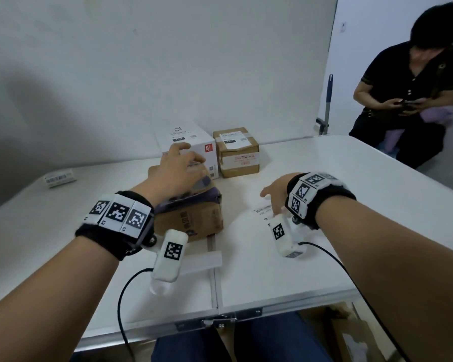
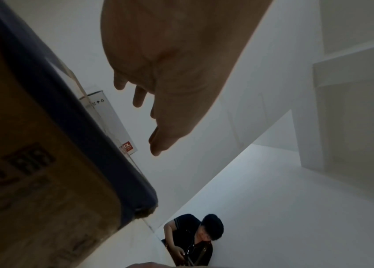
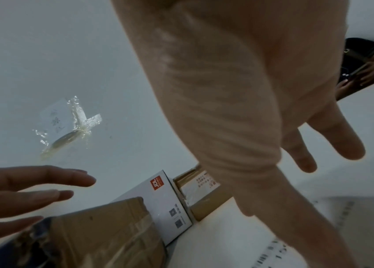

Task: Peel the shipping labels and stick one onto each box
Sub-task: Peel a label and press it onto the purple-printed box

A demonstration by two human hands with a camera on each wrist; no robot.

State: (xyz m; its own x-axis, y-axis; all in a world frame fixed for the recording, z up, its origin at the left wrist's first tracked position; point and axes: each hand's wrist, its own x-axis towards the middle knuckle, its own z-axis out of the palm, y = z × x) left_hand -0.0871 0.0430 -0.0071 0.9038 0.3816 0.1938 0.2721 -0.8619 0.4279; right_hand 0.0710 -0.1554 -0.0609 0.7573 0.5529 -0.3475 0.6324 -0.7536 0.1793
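Observation:
A brown cardboard box [image 1: 191, 218] with purple tape stands near the table's middle; it also fills the left of the left wrist view [image 2: 44, 163]. My left hand [image 1: 186, 155] hovers just above its top with spread, straight fingers and holds nothing [image 2: 158, 108]. To its right a white shipping label [image 1: 259, 212] lies flat on the table [image 3: 364, 217]. Over it my right hand [image 1: 270, 202] points straight fingers down, empty [image 3: 296, 163]; whether they touch the label I cannot tell. At the back a white box [image 1: 186, 142] and a brown box [image 1: 237, 152] each carry a label on top.
A small stack of labels [image 1: 60, 178] lies at the table's [image 1: 351, 192] far left. A white backing strip [image 1: 202, 262] lies in front of the taped box. A person in black [image 1: 416, 100] crouches beyond the right corner beside a blue-handled pole [image 1: 328, 100].

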